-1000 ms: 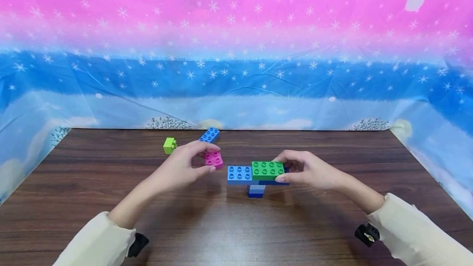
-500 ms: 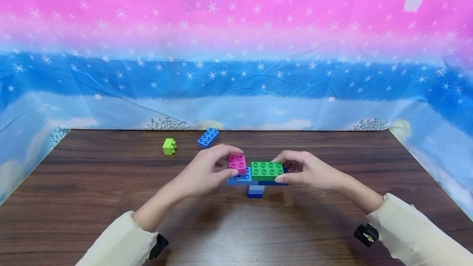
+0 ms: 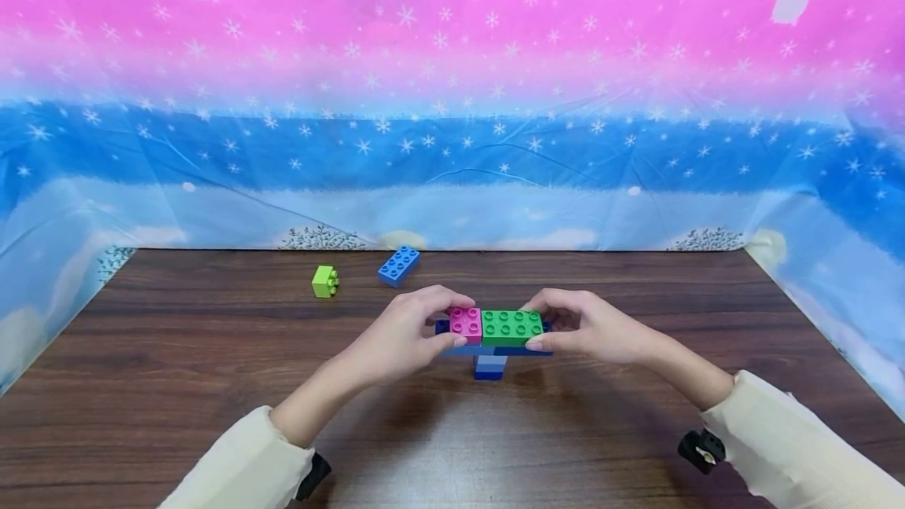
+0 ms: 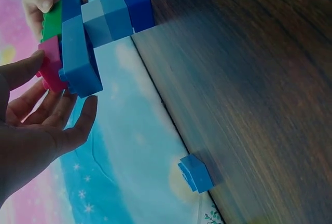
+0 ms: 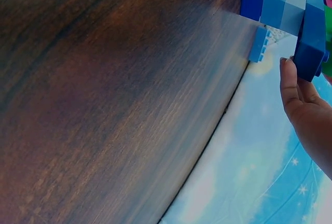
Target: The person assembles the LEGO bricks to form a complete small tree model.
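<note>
Near the table's middle stands a T-shaped build of toy building bricks, with a short column [image 3: 489, 368] in several blues under two crosswise blue bricks. On top lie a square pink brick [image 3: 465, 324] and a longer green brick [image 3: 512, 328], side by side. My left hand [image 3: 403, 332] pinches the pink brick between thumb and fingers, over the light blue brick [image 4: 80, 58] at the left. At the other end my right hand [image 3: 594, 324] grips the green brick; its fingers also reach by the dark blue brick [image 5: 311, 47] below.
A loose blue brick [image 3: 399, 265] lies toward the back of the wooden table [image 3: 177, 352]. To its left is a lime-green brick [image 3: 324, 281], studs facing sideways. A patterned pink and blue cloth [image 3: 452, 140] hangs behind the table and along its sides.
My left hand has carried the pink brick rightward onto the build's left arm, up against the green brick. The right hand has kept its grip in place.
</note>
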Action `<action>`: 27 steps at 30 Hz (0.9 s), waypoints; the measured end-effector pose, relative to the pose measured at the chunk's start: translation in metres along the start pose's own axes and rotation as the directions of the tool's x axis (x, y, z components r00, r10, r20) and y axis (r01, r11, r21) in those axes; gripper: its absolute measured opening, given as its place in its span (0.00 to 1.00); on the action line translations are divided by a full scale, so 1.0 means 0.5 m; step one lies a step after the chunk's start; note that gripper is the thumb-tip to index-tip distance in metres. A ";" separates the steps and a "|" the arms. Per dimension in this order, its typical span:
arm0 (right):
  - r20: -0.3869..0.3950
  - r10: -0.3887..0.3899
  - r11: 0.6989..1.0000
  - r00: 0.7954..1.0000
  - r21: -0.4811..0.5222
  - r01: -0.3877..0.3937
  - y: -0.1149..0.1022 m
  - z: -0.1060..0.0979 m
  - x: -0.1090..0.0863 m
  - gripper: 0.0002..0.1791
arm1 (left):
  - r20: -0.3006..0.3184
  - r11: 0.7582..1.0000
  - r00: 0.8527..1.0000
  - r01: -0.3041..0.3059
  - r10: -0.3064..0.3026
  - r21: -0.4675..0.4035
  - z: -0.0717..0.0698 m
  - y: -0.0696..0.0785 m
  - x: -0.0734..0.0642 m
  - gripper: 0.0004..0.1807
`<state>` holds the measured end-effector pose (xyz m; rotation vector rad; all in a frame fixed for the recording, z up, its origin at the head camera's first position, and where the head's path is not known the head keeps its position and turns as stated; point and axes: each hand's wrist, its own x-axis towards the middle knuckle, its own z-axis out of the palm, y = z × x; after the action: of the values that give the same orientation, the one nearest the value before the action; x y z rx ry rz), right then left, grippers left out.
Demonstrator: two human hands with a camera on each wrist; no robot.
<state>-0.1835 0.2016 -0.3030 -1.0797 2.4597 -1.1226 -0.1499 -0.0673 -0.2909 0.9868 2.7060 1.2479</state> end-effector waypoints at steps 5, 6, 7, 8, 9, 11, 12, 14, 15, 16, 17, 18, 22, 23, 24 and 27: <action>0.002 0.004 1.000 1.000 0.011 -0.004 0.000 0.001 0.000 0.14 | -0.008 1.000 1.000 0.000 0.000 -0.016 0.002 -0.003 -0.001 0.16; 0.004 0.006 1.000 1.000 0.015 -0.006 -0.001 0.001 0.000 0.14 | -0.010 1.000 1.000 0.000 0.000 -0.015 0.003 -0.004 -0.001 0.16; 0.005 0.008 1.000 1.000 0.017 -0.008 -0.001 0.001 -0.001 0.14 | -0.013 1.000 1.000 -0.001 0.001 -0.013 0.004 -0.005 -0.002 0.16; 0.006 0.009 1.000 1.000 0.018 -0.009 -0.001 0.001 -0.001 0.14 | -0.016 1.000 1.000 -0.001 0.001 -0.011 0.005 -0.006 -0.002 0.15; 0.006 0.011 1.000 1.000 0.019 -0.011 -0.002 0.002 -0.001 0.14 | -0.017 1.000 1.000 0.003 -0.003 -0.013 0.007 -0.007 -0.002 0.15; 0.005 0.013 1.000 1.000 0.017 -0.013 -0.002 0.002 -0.001 0.14 | -0.021 1.000 1.000 0.009 -0.010 -0.017 0.009 -0.010 -0.003 0.15; 0.004 0.013 1.000 1.000 0.015 -0.013 -0.001 0.002 -0.001 0.14 | -0.020 1.000 1.000 0.014 -0.015 -0.025 0.011 -0.011 -0.003 0.15; 0.002 0.014 1.000 1.000 0.008 -0.014 -0.001 0.002 -0.001 0.13 | -0.016 0.998 0.999 0.026 -0.027 -0.053 0.013 -0.013 -0.003 0.14; 0.002 0.014 1.000 1.000 0.005 -0.014 -0.001 0.003 -0.001 0.13 | -0.012 0.997 0.999 0.033 -0.034 -0.069 0.015 -0.013 -0.004 0.14; 0.002 0.014 1.000 1.000 0.002 -0.014 0.000 0.003 -0.001 0.13 | -0.007 0.995 0.999 0.039 -0.040 -0.089 0.016 -0.014 -0.004 0.14; 0.001 0.014 1.000 1.000 -0.002 -0.014 0.000 0.003 -0.001 0.13 | 0.000 0.993 0.999 0.046 -0.046 -0.110 0.017 -0.015 -0.004 0.14; 0.001 0.013 1.000 1.000 -0.005 -0.013 0.000 0.003 -0.001 0.13 | 0.007 0.990 0.999 0.052 -0.052 -0.129 0.018 -0.015 -0.005 0.14; -0.001 0.012 1.000 1.000 -0.010 -0.012 -0.002 0.002 -0.001 0.13 | 0.025 0.982 0.997 0.078 -0.074 -0.175 0.019 -0.017 -0.006 0.13; 0.000 0.012 1.000 1.000 -0.009 -0.012 -0.003 0.002 -0.001 0.13 | 0.025 0.981 0.997 0.078 -0.075 -0.176 0.019 -0.018 -0.006 0.13; 0.000 0.012 1.000 1.000 -0.008 -0.012 -0.003 0.002 -0.001 0.13 | 0.026 0.981 0.997 0.079 -0.076 -0.178 0.019 -0.018 -0.007 0.13; 0.000 0.010 1.000 1.000 -0.002 -0.010 -0.004 0.002 0.000 0.13 | 0.023 0.981 0.997 0.076 -0.073 -0.178 0.020 -0.018 -0.007 0.14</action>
<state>-0.1818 0.2005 -0.3020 -1.0664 2.4643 -1.1169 -0.1496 -0.0668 -0.3046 0.8630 2.5378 1.4314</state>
